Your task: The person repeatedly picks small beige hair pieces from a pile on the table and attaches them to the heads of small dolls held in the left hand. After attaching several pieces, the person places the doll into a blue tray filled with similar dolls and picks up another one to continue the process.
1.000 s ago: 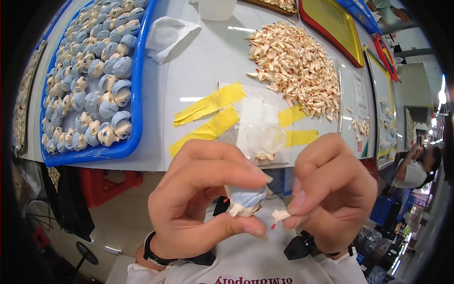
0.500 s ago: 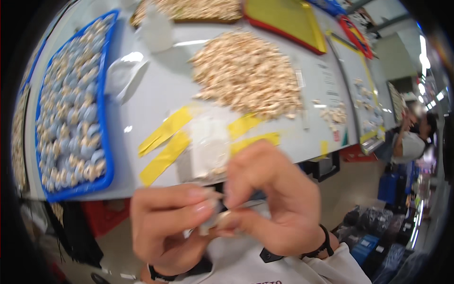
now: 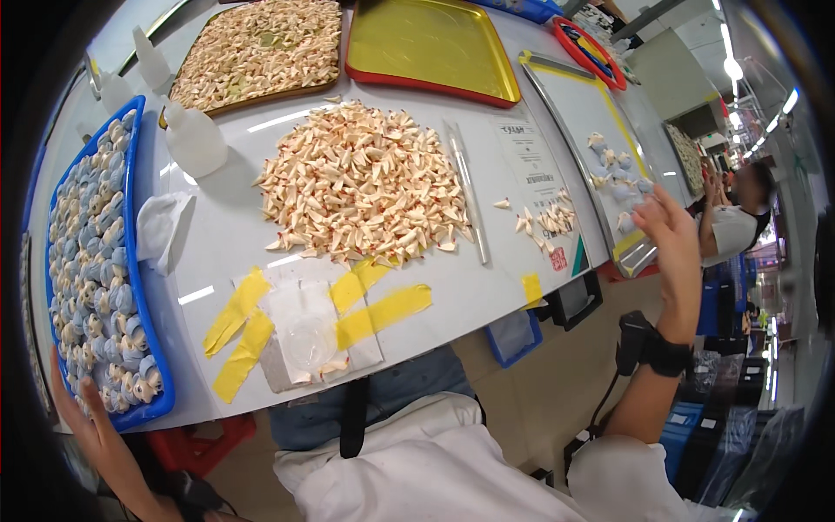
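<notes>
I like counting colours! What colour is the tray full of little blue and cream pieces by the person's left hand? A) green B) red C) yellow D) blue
D: the tray beside the left hand has a blue rim, packed with small blue and cream pieces.

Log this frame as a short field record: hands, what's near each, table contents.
left hand: open, empty, low beside the blue tray
right hand: open, empty, raised by the clear tray
blue tray contents: rows of small blue-and-cream pieces
table centre: heap of cream wedge pieces
near edge: plastic sheet held by yellow tape strips
far side: yellow tray, squeeze bottle
</notes>
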The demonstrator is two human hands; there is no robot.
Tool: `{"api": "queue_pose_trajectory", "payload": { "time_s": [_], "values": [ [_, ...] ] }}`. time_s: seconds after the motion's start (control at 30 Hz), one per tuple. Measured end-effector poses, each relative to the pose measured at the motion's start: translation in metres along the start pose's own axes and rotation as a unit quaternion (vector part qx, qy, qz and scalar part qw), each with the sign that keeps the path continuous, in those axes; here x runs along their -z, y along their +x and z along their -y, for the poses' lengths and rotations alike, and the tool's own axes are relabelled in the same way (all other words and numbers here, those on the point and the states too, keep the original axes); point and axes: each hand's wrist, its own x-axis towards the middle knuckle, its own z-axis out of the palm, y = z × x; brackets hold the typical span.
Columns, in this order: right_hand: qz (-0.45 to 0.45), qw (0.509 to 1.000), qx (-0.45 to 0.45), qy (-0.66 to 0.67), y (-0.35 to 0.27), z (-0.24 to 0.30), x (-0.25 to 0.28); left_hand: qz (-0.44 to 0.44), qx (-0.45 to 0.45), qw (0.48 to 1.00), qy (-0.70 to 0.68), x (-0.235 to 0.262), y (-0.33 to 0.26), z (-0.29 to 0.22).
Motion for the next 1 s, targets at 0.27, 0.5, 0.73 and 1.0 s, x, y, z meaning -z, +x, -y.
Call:
{"api": "queue_pose_trajectory", "payload": {
  "time_s": [0.27, 0.5, 0.73, 1.0],
  "values": [
    [0.260, 0.933, 0.180, -0.173, 0.003, 0.028, -0.046, 0.100, -0.015, 0.986, 0.135, -0.018, 0.026, 0.001],
    [0.310, 0.905, 0.246, -0.154, -0.006, 0.048, -0.094, 0.096, -0.128, 0.984, 0.080, -0.029, 0.017, -0.037],
    [0.311, 0.877, 0.279, -0.236, -0.014, 0.050, -0.105, 0.151, -0.118, 0.980, 0.047, -0.016, 0.008, -0.047],
    [0.285, 0.875, 0.305, -0.245, -0.022, 0.054, -0.113, 0.115, -0.035, 0.992, -0.046, -0.006, 0.012, -0.031]
  ]
}}
